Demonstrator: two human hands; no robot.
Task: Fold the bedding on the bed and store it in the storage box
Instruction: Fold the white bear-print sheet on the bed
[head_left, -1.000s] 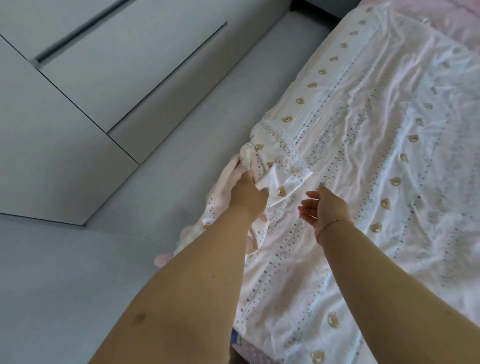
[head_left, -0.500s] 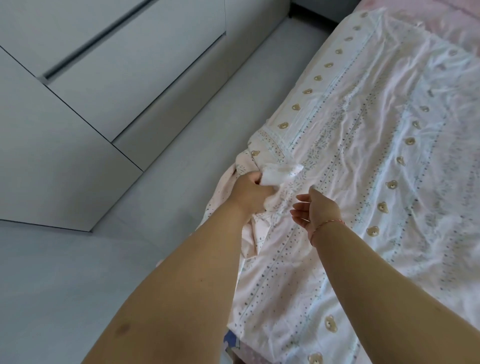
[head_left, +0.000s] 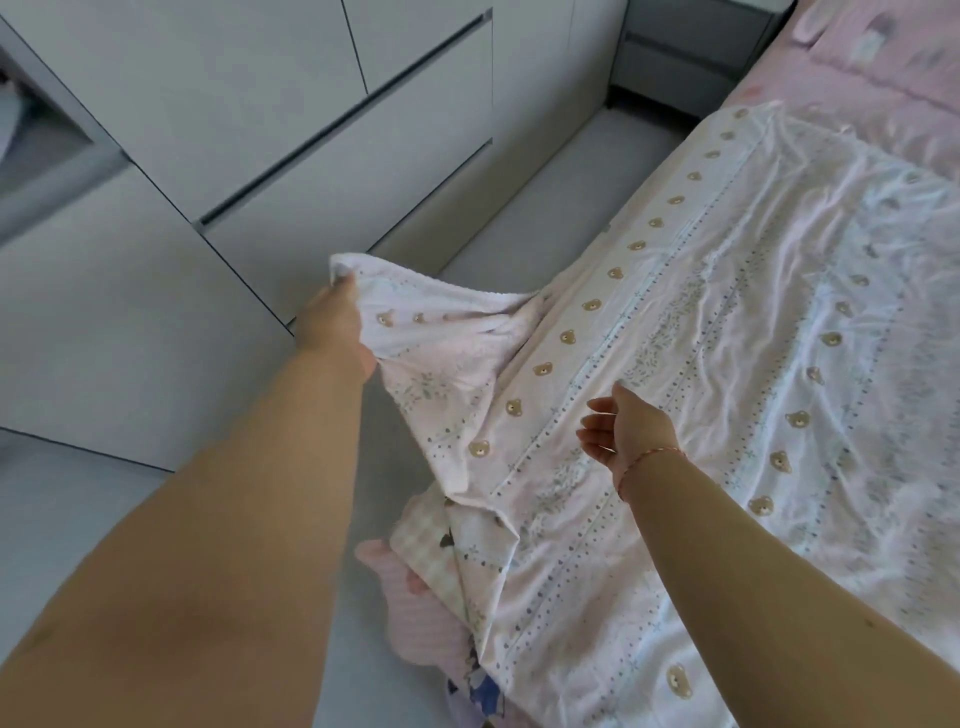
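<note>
Plainly, left hand (head_left: 332, 325) grips the bedding (head_left: 701, 364) corner; right hand (head_left: 626, 434) fingers relaxed.

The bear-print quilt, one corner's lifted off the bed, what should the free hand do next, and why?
Probably reach the right hand for another edge of the quilt: the left hand grips only one raised corner, the right hovers open, holding nothing.
</note>
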